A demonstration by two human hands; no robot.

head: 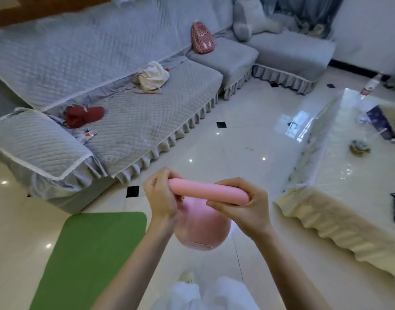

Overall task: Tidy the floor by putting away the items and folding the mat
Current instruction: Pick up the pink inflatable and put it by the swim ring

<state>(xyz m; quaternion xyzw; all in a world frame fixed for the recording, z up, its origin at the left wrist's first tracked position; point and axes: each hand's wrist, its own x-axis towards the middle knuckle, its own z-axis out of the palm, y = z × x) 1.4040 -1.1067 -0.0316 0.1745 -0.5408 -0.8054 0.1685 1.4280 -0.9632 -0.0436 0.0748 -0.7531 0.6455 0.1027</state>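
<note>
Pink kettlebell point(202, 229) held above the tiled floor point(248, 139). Left hand point(161, 195) and right hand point(239, 201) curl their fingers round opposite ends of its horizontal handle; the rounded body hangs below and between them. Green mat point(91, 258) lies flat, lower left, beside the grey sofa point(129, 121).
</note>
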